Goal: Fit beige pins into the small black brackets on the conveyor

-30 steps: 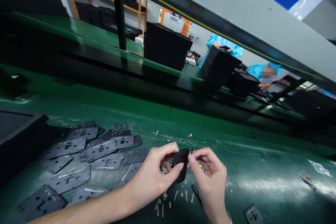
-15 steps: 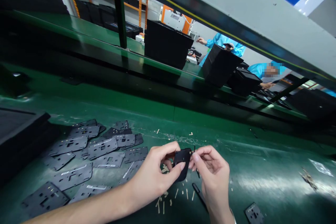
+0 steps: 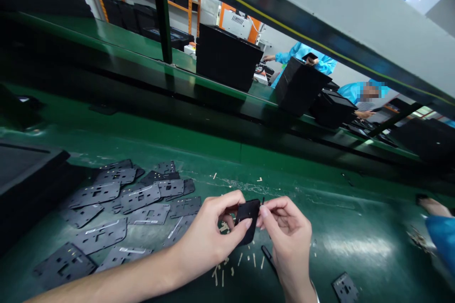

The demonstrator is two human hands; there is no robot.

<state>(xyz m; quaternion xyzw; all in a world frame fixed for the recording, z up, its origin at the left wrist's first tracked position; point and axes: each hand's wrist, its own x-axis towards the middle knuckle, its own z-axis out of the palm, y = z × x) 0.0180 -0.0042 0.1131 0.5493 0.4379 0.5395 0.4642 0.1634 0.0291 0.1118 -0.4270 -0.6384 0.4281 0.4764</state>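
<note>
— Green conveyor bench (image 3: 355,220) under a grey overhead beam (image 3: 320,14), right? What's on it?

— Yes. Perforated black plates (image 3: 140,198) lie in a loose spread left of the hands, pale slivers (image 3: 240,259) litter the belt below them, and a lone plate (image 3: 345,289) sits at lower right. Black boxes (image 3: 229,57) stand on the far belt, with a co-worker in a blue gown (image 3: 322,62) past them.

— Hands?

— Left hand (image 3: 209,234) is closed around a small black piece (image 3: 248,220), fingers across its face. Right hand (image 3: 289,241) is half closed, thumb and forefinger pinched in at the piece's upper right edge, by a thin dark sliver (image 3: 263,200). Can't tell if they grip the sliver or just touch it.

— Where's the piece?

— Held off the belt between both hands, tilted, not touching the plates.

— Step in hand?

— My read: picking at that edge. Next move calls for a steady pinch there while the left hand keeps the piece firm.
</note>
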